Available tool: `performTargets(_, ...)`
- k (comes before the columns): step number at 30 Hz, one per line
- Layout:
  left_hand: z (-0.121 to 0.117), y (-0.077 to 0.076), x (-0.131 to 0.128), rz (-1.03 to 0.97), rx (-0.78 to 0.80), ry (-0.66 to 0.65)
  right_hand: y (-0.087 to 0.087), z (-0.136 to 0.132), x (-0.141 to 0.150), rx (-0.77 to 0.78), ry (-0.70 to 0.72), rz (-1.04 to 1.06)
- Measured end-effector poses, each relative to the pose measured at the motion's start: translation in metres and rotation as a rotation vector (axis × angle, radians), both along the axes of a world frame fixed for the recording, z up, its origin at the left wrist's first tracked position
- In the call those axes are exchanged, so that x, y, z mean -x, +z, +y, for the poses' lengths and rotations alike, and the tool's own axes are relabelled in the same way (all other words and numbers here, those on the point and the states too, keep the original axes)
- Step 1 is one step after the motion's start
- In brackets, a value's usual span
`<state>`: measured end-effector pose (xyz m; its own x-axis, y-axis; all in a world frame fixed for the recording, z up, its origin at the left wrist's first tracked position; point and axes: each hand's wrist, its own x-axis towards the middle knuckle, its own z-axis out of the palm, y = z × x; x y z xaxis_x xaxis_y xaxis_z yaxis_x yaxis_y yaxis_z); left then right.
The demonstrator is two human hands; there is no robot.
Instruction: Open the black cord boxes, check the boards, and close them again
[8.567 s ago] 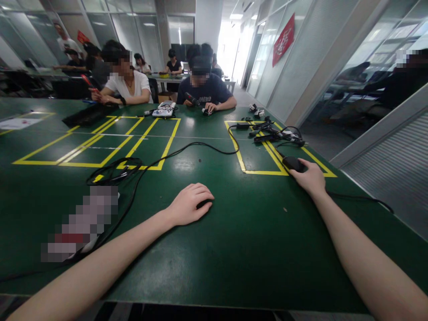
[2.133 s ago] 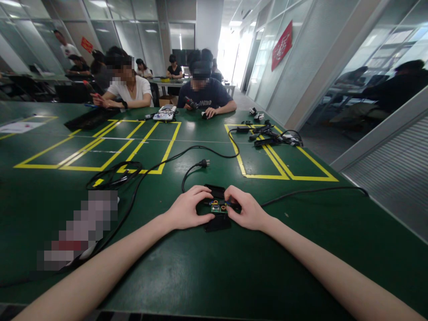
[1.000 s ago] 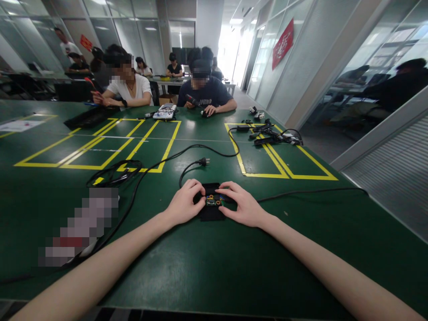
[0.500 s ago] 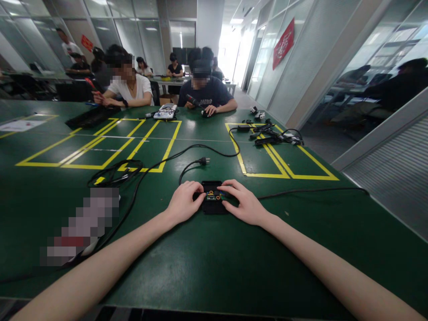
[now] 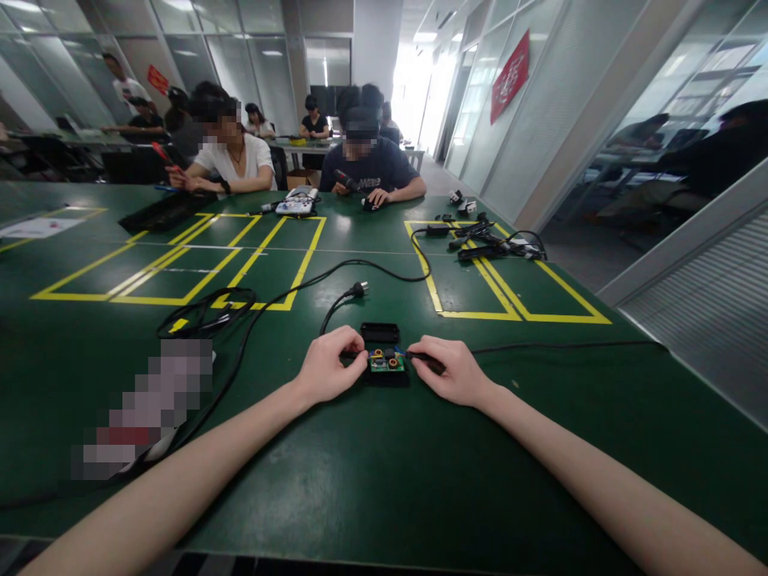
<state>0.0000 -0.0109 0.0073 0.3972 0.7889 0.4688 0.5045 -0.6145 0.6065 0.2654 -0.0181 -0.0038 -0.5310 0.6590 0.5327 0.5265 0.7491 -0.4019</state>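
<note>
A green circuit board [image 5: 394, 366] with copper-coloured ring coils lies between my two hands, over a black case half [image 5: 390, 382] that shows beneath its near edge. Behind the board lies the other black case half [image 5: 380, 331], its hollow side up. My left hand [image 5: 329, 366] is closed in a pinch on a black power cord at the board's left end. My right hand [image 5: 449, 370] pinches a black cable [image 5: 433, 365] at the right end, where blue wires meet the board. The cord's plug [image 5: 360, 290] rests beyond my left hand.
A coiled black cable [image 5: 207, 312] and a partly blurred-out object [image 5: 162, 400] lie to the left. A black cord crosses the table [image 5: 360, 480], marked with yellow tape. More cables [image 5: 480, 244] are heaped at the far right. Two people [image 5: 375, 164] sit opposite, handling items.
My right hand has moved slightly right, and its spread fingers have closed on the cable. The board shows more fully, and the rear case half appears apart from it. The plug has shifted slightly left.
</note>
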Motion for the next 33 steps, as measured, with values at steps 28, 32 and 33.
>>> performTargets(28,0.006,-0.005,0.0,0.164,0.072,-0.017,-0.004,0.006,-0.003,0.1,0.031,-0.092)
performTargets(32,0.003,-0.003,0.0,0.185,0.05,-0.044,-0.005,0.007,-0.002,0.094,0.03,-0.09)
performTargets(33,0.003,-0.003,0.0,0.198,0.032,-0.044,-0.005,0.007,-0.002,0.077,0.026,-0.089)
